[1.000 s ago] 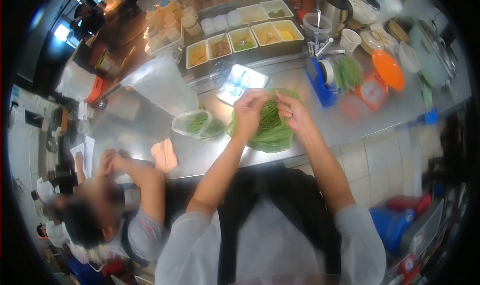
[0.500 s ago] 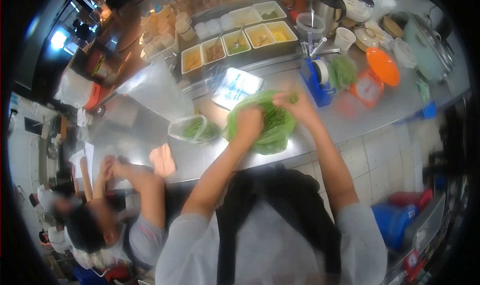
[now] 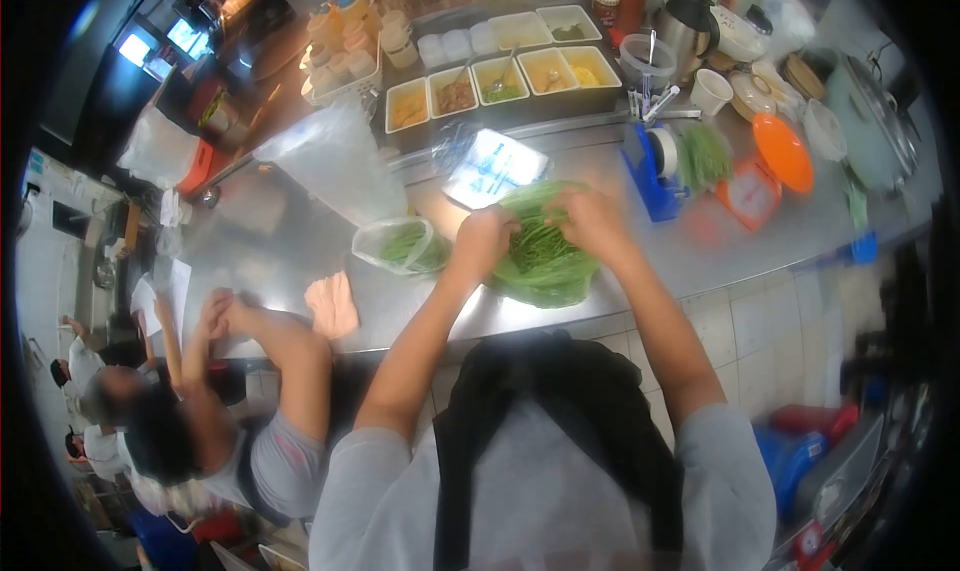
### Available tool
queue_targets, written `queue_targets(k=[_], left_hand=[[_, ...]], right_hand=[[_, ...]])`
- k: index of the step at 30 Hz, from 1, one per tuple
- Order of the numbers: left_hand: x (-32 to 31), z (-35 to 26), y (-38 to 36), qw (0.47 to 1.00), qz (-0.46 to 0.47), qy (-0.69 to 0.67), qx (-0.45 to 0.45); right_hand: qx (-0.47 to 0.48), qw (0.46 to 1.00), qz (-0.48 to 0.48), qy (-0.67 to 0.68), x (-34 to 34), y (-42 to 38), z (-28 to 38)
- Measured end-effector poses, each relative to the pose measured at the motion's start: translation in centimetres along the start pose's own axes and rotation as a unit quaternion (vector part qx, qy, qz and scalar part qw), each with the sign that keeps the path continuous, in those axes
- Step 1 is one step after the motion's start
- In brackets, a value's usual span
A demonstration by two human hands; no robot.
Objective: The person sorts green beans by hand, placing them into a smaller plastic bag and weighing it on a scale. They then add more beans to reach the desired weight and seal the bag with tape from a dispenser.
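A thin green plastic bag [image 3: 550, 289] lies open on the steel counter in front of me. Long, thin green vegetables [image 3: 532, 246] fill it. My left hand [image 3: 485, 239] is closed at the bag's left rim, fingers curled. Over the far right side, my right hand [image 3: 590, 221] has its fingers bent and pinched at the bag's edge; the fingertips are partly hidden. To the left of the bag sits a small clear bag [image 3: 402, 247] with more cut greens. A white printed packet [image 3: 497, 169] lies just behind.
Food tubs [image 3: 500, 81] line the back. A blue tape dispenser [image 3: 652, 176], a bundle of greens [image 3: 706, 158] and an orange scale [image 3: 750, 193] stand to the right. A pinkish cloth [image 3: 332, 306] lies at the front edge. Another person's arms [image 3: 285, 346] rest at the left.
My left hand has moved from over the greens to the bag's left rim. The right hand has come inward and lower over the bag. The view has shifted slightly.
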State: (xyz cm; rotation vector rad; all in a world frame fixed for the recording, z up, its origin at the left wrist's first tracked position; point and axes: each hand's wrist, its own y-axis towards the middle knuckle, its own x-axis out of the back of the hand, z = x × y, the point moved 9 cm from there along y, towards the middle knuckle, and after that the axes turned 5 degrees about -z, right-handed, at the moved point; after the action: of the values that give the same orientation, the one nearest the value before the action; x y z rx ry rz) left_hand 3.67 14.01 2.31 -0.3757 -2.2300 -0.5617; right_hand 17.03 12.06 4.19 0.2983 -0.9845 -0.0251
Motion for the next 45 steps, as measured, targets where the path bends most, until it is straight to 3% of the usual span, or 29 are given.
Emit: queue_targets(k=[4,5,6,7,9,10,12,13,15,16,18,19,21,22,24,25,27,28,30,31,33,37,43,45], left_hand=[[0.9,-0.6,0.6,0.994,-0.061,-0.081,0.028],[0.9,0.1,0.7,0.961,-0.070,-0.253,0.088],[0.7,0.4,0.7,0.895,-0.076,-0.416,0.144],[0.9,-0.3,0.9,0.894,-0.076,-0.416,0.144],[1.9,-1.0,1.1,0.836,-0.137,-0.512,0.140],[1.4,-0.2,0.9,0.836,-0.137,-0.513,0.139],[-1.1,1.3,0.3,0.941,-0.017,-0.290,0.175],[-1.3,1.3,-0.1,0.941,-0.016,-0.289,0.174],[-1.7,-0.3,-0.5,0.990,0.041,-0.105,0.089],[-1.8,-0.5,-0.5,0.990,0.043,-0.104,0.088],[-0.9,-0.6,-0.2,0.964,-0.036,-0.246,0.093],[-0.3,-1.6,0.1,0.964,-0.035,-0.247,0.093],[2.4,-4.2,1.0,0.933,-0.106,-0.344,0.021],[1.8,-3.8,1.3,0.933,-0.106,-0.344,0.021],[-0.8,-3.5,1.9,0.988,-0.071,-0.129,-0.039],[-2.2,-2.8,1.7,0.988,-0.072,-0.129,-0.038],[-5.8,-2.1,1.2,0.996,0.010,0.068,-0.051],[-6.2,-1.8,1.1,0.996,0.011,0.068,-0.052],[-7.0,-1.3,1.4,0.995,0.029,0.085,-0.032],[-6.8,-1.3,1.5,0.995,0.030,0.084,-0.033],[-5.1,-0.8,1.7,1.000,0.001,-0.023,-0.008],[-1.9,-0.9,1.6,0.998,0.011,-0.024,0.058],[-5.4,2.0,-1.0,0.974,0.128,0.167,0.080],[-4.5,0.6,-1.0,0.985,0.069,0.151,0.037]], right_hand=[[0.005,0.999,0.033,0.023,-1.7,0.0,0.2],[-0.055,0.990,0.019,0.126,-1.6,-0.2,-0.5],[-0.115,0.967,0.004,0.227,-1.7,-0.4,-1.3],[-0.115,0.967,0.004,0.227,-1.8,-0.4,-1.3],[-0.139,0.939,-0.010,0.314,-2.0,-0.5,-1.6],[-0.139,0.939,-0.010,0.314,-2.1,-0.5,-1.6],[-0.196,0.894,-0.078,0.396,-1.6,-0.9,-2.7],[-0.196,0.893,-0.080,0.397,-1.9,-0.9,-3.2],[-0.152,0.912,-0.145,0.353,-0.9,-0.6,-3.5],[-0.154,0.911,-0.147,0.353,-0.5,-0.7,-3.4],[-0.309,0.778,-0.074,0.542,-2.5,-1.8,-4.6],[-0.310,0.778,-0.074,0.542,-2.8,-1.9,-5.1],[-0.327,0.628,-0.035,0.705,-5.0,-2.1,-5.2],[-0.327,0.629,-0.034,0.705,-5.1,-2.1,-5.4],[-0.387,0.566,-0.113,0.719,-5.1,-2.8,-7.1],[-0.387,0.566,-0.113,0.719,-4.9,-2.9,-7.5],[-0.320,0.586,-0.047,0.743,-3.8,-2.2,-6.7],[-0.320,0.586,-0.048,0.743,-3.5,-2.3,-6.5],[-0.327,0.757,-0.007,0.565,-2.2,-2.5,-6.3],[-0.328,0.757,-0.008,0.565,-2.2,-2.5,-6.1],[-0.289,0.852,-0.070,0.431,-0.5,-2.2,-6.2],[-0.224,0.881,-0.098,0.405,-0.9,-1.5,-5.7],[-0.219,0.907,-0.043,0.356,-1.8,-1.0,-5.0],[-0.074,0.962,-0.040,0.261,-2.0,-0.3,-3.0]])
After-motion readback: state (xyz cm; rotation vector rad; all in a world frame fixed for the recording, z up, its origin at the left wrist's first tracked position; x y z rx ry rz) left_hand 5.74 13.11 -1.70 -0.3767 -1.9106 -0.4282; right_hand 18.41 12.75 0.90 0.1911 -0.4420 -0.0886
